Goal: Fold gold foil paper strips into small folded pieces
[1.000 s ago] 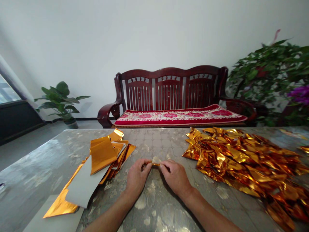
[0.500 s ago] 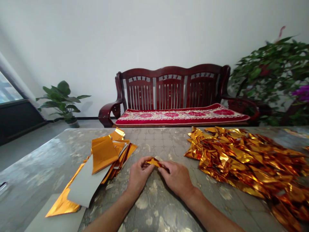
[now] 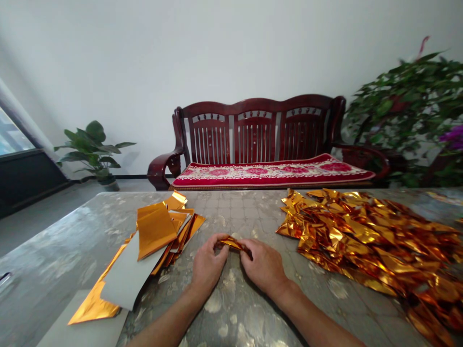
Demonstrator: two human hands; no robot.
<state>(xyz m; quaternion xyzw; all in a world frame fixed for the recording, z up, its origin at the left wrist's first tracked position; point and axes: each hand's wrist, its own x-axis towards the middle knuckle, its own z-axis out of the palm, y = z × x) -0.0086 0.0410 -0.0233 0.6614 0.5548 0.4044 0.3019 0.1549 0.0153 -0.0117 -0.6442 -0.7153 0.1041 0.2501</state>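
A small folded piece of gold foil paper is stretched between my two hands, just above the table. My left hand pinches its left end, with the thumb on the near side. At the right end, my right hand grips it between thumb and fingers. Some fingertips are hidden behind the foil and the hands. On the left lies a loose stack of gold foil sheets with grey-white backs. To the right spreads a large heap of folded gold foil pieces.
The table has a glossy patterned cover. Beyond its far edge stands a dark red wooden bench with a red floral cushion. A potted plant is at the left, and a leafy plant at the right.
The foil between my hands looks narrower and more curved, its near face turned differently. My thumbs have moved slightly apart. The stack and the heap are unchanged.
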